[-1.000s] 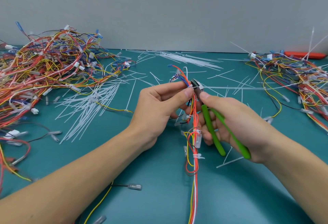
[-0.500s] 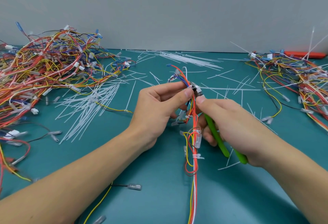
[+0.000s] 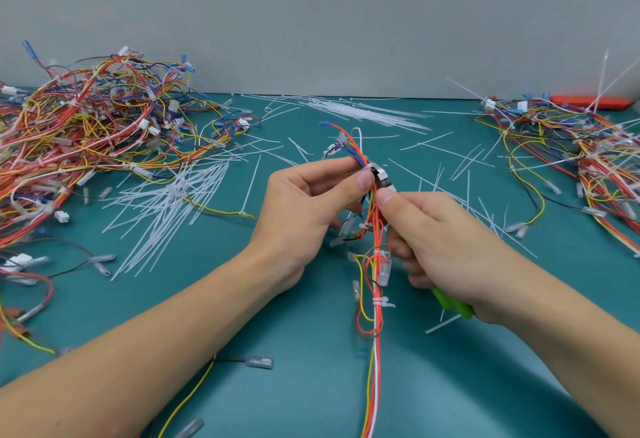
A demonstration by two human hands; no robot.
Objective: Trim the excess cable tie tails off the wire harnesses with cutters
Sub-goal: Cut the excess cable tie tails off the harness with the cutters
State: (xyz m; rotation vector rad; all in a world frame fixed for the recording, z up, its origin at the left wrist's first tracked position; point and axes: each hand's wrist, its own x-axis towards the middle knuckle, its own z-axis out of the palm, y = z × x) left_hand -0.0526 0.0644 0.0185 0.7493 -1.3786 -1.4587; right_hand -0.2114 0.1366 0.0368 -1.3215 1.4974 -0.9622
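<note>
my left hand (image 3: 304,209) pinches the wire harness (image 3: 375,264) near its top, thumb and forefinger pressed onto the bundle, and the harness runs nearly straight down toward me, long axis up-and-down in view. my right hand (image 3: 440,240) comes in from the right, its grip wrapped around the green cutters (image 3: 452,304), handles squeezed close. the cutter head (image 3: 381,177) sits just beside my left thumb, right at the cable tie there. i can't make out the blades or any tail between them; my fingers cover that. cut tails litter the tabletop (image 3: 294,351).
</note>
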